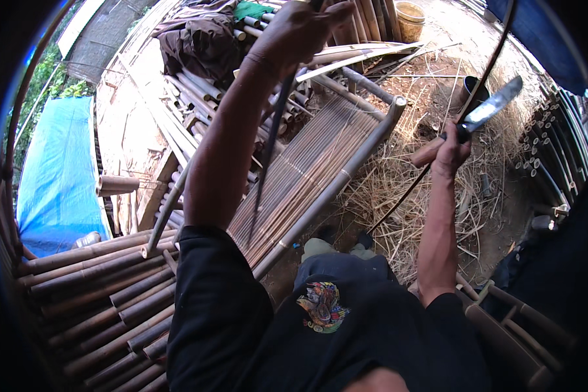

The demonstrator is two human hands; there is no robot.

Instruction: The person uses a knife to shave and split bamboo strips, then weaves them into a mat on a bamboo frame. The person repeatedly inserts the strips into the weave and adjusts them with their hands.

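The head view comes from the left one of two cameras worn on the wearer's head, facing down and forward. It sits close above the body: the shirt [398,333] fills the lower middle, the right hand [452,150] shows right of centre and the left hand [297,36] at the top edge. Its fisheye reach is wide (straight edges bow near the dark, rounded rim), taking in the tarp [59,170] at far left and, well off, the bucket [409,23].
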